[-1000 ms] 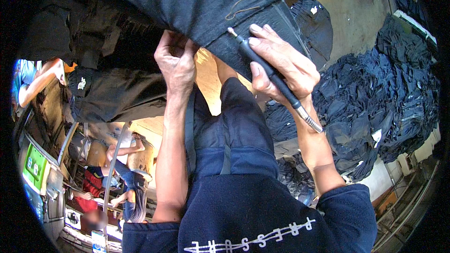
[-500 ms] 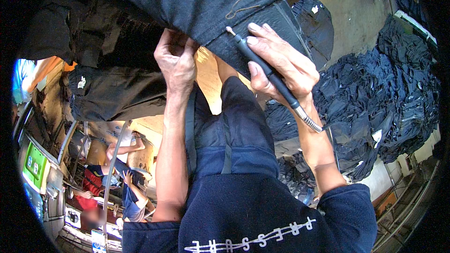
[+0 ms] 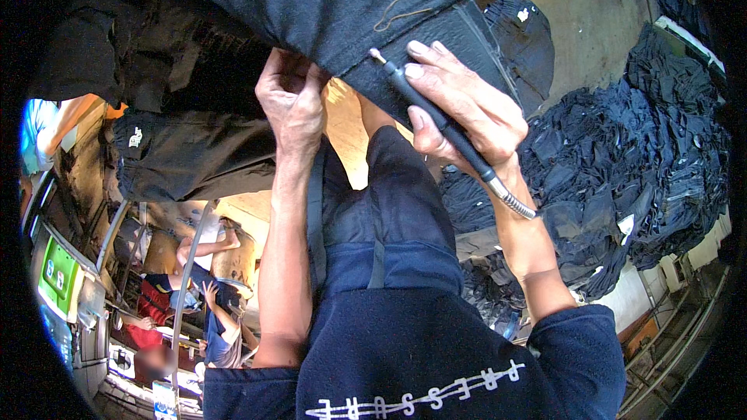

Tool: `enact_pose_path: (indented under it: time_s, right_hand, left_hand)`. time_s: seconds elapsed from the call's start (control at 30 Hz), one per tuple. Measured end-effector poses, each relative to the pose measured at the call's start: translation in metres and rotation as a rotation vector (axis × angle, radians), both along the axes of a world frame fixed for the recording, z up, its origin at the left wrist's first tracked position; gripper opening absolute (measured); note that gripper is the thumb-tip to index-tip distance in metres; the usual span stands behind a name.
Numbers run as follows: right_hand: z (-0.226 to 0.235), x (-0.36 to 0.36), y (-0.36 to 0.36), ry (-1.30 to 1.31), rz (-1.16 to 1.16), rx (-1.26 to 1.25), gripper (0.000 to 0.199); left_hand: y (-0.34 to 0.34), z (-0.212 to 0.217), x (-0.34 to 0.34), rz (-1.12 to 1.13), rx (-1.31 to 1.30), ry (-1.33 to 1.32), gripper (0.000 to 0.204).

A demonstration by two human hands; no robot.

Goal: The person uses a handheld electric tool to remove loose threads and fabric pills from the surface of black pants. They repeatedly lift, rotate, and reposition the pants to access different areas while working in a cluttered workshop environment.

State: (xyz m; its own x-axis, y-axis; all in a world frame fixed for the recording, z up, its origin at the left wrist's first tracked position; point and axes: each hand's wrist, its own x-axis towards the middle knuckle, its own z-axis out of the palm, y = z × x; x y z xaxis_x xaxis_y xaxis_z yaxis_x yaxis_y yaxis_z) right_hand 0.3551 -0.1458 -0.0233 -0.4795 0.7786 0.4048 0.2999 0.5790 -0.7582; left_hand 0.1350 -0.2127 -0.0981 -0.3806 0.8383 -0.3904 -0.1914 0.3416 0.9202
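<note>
Dark denim cloth (image 3: 311,0), shaped like a trouser leg, is drawn over a flat black board (image 3: 461,50). A loose brown thread lies on the denim. My left hand (image 3: 294,101) is closed at the cloth's lower edge, pinching it, with the fingertips partly hidden beneath. My right hand (image 3: 475,113) grips a slim black rotary grinder handpiece (image 3: 428,103), held slantwise like a pen. Its small pale rounded tip is at the seam near the hem; firm contact cannot be made out. A metal spring sleeve extends from its rear end over my right wrist.
A large heap of dark garments (image 3: 615,155) spreads at the right. Another dark garment (image 3: 198,152) with a white mark lies left of my left forearm. A round-edged dark piece (image 3: 529,47) rests beyond the board. Co-workers (image 3: 222,319) sit at the lower left, near a green container (image 3: 58,276).
The handpiece tip has shifted slightly left and down along the seam, and my right hand with it. My left hand stays put. A co-worker's hand at the lower left has moved.
</note>
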Motion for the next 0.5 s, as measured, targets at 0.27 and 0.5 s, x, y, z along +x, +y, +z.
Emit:
enact_pose_path:
  time_s: [0.27, 0.5]
  right_hand:
    - [0.002, 0.0023, -0.0009, -0.027, -0.146, 0.028, 0.028]
    - [0.0014, 0.0016, 0.0003, -0.045, -0.154, 0.036, 0.028]
  left_hand:
    - [0.0012, 0.0038, -0.0006, -0.017, -0.053, 0.029, 0.041]
    - [0.001, 0.0025, 0.0018, 0.035, -0.037, -0.012, 0.043]
